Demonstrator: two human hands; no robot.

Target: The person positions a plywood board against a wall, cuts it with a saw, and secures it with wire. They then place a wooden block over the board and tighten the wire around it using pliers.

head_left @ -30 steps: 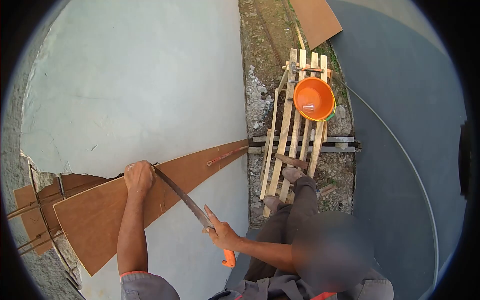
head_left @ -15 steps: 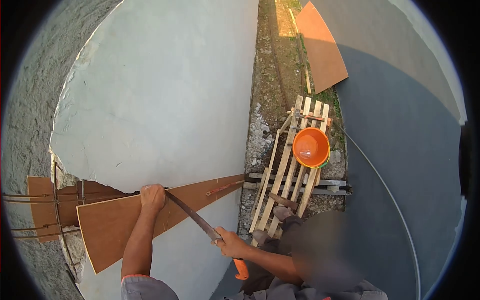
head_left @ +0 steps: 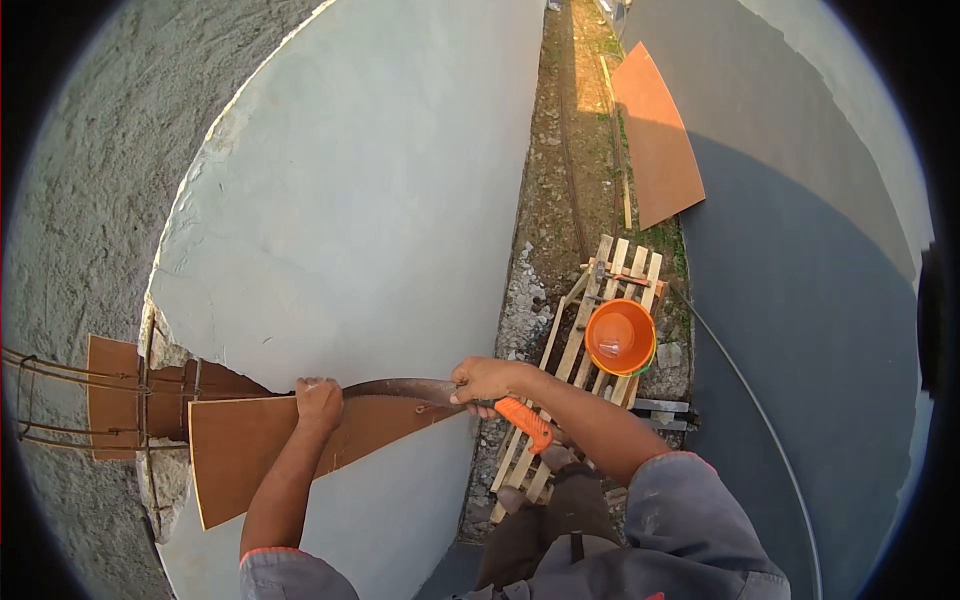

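A handsaw with an orange handle point(head_left: 524, 424) spans the space between my hands, its dark blade bowed along the top edge of a brown board point(head_left: 240, 450). My right hand point(head_left: 482, 382) is closed on the blade near the handle; the handle itself is not gripped. At the other end, my left hand point(head_left: 319, 402) is closed around the blade's far end, at the board's upper edge. The board lies against the pale wall point(head_left: 350, 200), below the wall's broken edge. A reddish tool lies partly behind the blade, near my right hand.
A slatted wooden platform point(head_left: 573, 347) holds an orange bucket point(head_left: 620, 338) and a hammer point(head_left: 600, 272). Bent steel bars point(head_left: 80, 375) stick out at the left. Another brown board point(head_left: 658, 140) leans at the upper right. A grey hose point(head_left: 755, 390) runs along the dark wall.
My right hand has moved up and slightly right with the saw's handle end. The blade, nearly straight and slanting before, is now bowed and closer to level. The view has shifted.
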